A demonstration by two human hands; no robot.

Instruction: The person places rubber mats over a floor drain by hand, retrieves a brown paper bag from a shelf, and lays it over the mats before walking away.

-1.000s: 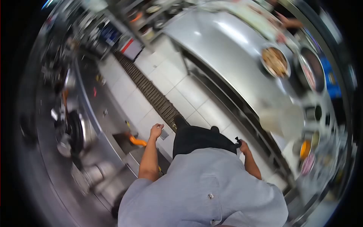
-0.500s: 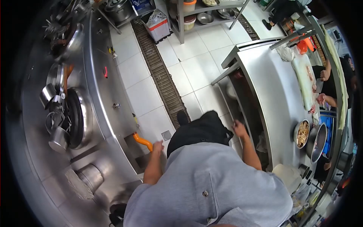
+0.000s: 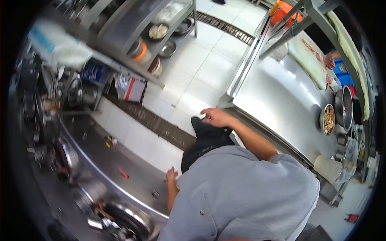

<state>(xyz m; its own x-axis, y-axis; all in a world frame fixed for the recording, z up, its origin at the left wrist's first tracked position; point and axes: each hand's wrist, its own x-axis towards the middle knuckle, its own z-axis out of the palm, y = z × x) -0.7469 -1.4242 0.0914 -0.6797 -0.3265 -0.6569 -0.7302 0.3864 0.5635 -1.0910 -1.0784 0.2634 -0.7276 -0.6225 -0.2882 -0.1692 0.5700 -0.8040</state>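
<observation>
My right hand (image 3: 217, 117) reaches forward over my dark trousers, near the corner of the steel worktable (image 3: 277, 96). Its fingers are loosely bent and apart, with nothing visible in them. Low at my left side hangs my left hand (image 3: 172, 175), beside the edge of the steel cooking counter (image 3: 120, 172). That hand looks relaxed and loosely open; no object shows in it, though its fingers are small and slightly blurred. Neither hand visibly touches anything.
A drain channel (image 3: 157, 127) crosses the white tiles. Ahead stand a shelf rack (image 3: 132, 32) and a box with a red stripe (image 3: 132, 89). The worktable bears a bowl of cut food (image 3: 329, 120) and a cutting board (image 3: 307, 66). Another person's hand (image 3: 330, 60) is beyond it.
My view has swung to the right, and the rack and box look nearer. My right hand has come forward and inward across my body; my left hand stays low at my side.
</observation>
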